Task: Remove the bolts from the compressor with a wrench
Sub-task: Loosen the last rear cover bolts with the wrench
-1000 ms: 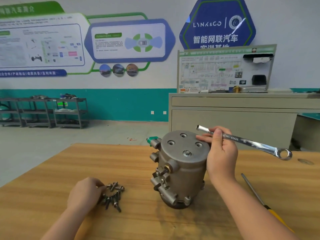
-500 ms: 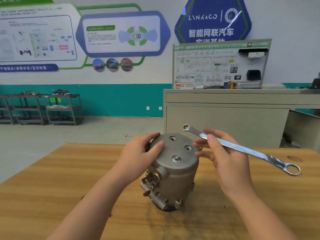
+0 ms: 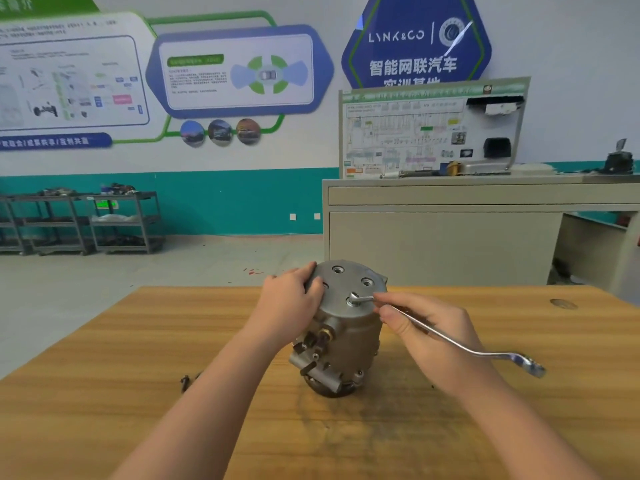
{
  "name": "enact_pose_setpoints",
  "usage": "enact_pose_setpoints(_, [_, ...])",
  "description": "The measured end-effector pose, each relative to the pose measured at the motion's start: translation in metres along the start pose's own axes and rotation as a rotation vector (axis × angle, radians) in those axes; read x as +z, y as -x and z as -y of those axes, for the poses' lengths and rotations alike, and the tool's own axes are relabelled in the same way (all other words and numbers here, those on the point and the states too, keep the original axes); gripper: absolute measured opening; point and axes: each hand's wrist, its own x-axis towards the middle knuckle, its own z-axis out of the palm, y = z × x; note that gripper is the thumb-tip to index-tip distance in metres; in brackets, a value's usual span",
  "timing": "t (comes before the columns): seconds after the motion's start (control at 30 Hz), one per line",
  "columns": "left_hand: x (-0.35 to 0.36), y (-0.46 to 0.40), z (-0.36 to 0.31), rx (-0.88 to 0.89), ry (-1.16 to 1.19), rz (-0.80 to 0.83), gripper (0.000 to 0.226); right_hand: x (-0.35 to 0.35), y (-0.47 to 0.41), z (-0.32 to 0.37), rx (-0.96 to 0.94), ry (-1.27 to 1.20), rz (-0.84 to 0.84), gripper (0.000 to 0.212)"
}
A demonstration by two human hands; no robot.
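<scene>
Left hand (image 3: pixel 289 303) lies over the upper left rim of the compressor (image 3: pixel 341 327), fingers curled round the edge of its flat lid and thumb pressed on the lid's top. Partly hidden behind the left forearm, a few small dark bolts (image 3: pixel 185 380) lie on the wooden table (image 3: pixel 104 393), well apart from the compressor.

Standing upright near the middle of the table, the compressor is a squat grey metal cylinder. Its round lid shows several recessed bolt holes, and ports, a brass fitting and bracket lugs crowd its front lower side. A darker stain marks the wood around its base.

On the near side of the lid, one ring end of the wrench (image 3: pixel 446 337) sits over a bolt head. Its bright steel shank slopes down and to the right, ending in a second ring that hangs above the table.

Right hand (image 3: pixel 433 329) holds that shank close to the lid, thumb and forefinger pinching it while the other fingers curl underneath.
</scene>
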Motion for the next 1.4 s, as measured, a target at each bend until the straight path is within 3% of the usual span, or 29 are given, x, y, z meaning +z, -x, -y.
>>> enact_pose_setpoints(0.07, [0.002, -0.002, -0.004, -0.032, -0.106, 0.026, 0.049, 0.004, 0.001, 0.007, 0.001, -0.019, -0.019, 0.013])
enact_pose_setpoints(0.13, [0.004, -0.006, -0.011, -0.094, -0.163, 0.082, 0.048, 0.011, 0.002, 0.013, -0.001, 0.004, -0.082, 0.025])
enact_pose_setpoints(0.27, [0.007, -0.011, -0.021, -0.218, -0.25, 0.152, 0.09, 0.026, 0.005, 0.018, -0.048, 0.08, -0.203, 0.027])
enact_pose_setpoints(0.33, [0.007, -0.011, -0.022, -0.213, -0.327, 0.161, 0.099, 0.032, 0.006, 0.018, -0.075, 0.136, -0.261, 0.032])
enact_pose_setpoints(0.53, [0.001, -0.016, -0.024, -0.234, -0.336, 0.257, 0.094, 0.058, 0.013, 0.032, -0.261, 0.471, -0.35, 0.029])
enact_pose_setpoints(0.6, [0.001, -0.016, -0.026, -0.25, -0.343, 0.268, 0.094, 0.066, 0.012, 0.033, -0.211, 0.492, -0.401, 0.021])
enact_pose_setpoints(0.8, [0.006, -0.015, -0.028, -0.251, -0.306, 0.199, 0.095, 0.082, 0.014, 0.032, 0.092, 0.2, -0.652, 0.023])
enact_pose_setpoints(0.87, [0.005, -0.015, -0.027, -0.248, -0.306, 0.204, 0.101, 0.087, 0.021, 0.03, 0.15, 0.084, -0.625, 0.02])
enact_pose_setpoints(0.97, [0.003, -0.015, -0.02, -0.219, -0.305, 0.188, 0.105, 0.077, 0.025, 0.026, 0.255, -0.323, -0.578, 0.026])
enact_pose_setpoints(1.07, [-0.001, -0.014, -0.006, -0.142, -0.256, 0.125, 0.096, 0.052, 0.012, 0.02, 0.467, -0.765, -0.447, 0.02])
enact_pose_setpoints(1.13, [-0.003, -0.012, 0.001, -0.108, -0.22, 0.102, 0.091, 0.036, -0.005, 0.015, 0.609, -0.907, -0.36, 0.015])
enact_pose_setpoints(1.2, [-0.002, -0.009, 0.005, -0.067, -0.151, 0.051, 0.084, 0.023, -0.027, 0.009, 0.732, -0.922, -0.348, 0.013])
enact_pose_setpoints(1.27, [0.003, 0.0, 0.007, -0.023, 0.058, -0.027, 0.081, 0.013, -0.055, 0.004, 0.81, -0.778, -0.319, 0.016])
enact_pose_setpoints(1.33, [0.007, 0.014, 0.012, -0.019, 0.371, -0.054, 0.096, 0.01, -0.088, 0.0, 0.859, -0.557, -0.218, 0.02])
enact_pose_setpoints(1.4, [0.016, 0.035, 0.022, -0.043, 0.523, -0.025, 0.126, 0.012, -0.116, -0.001, 0.884, -0.316, -0.069, 0.02])
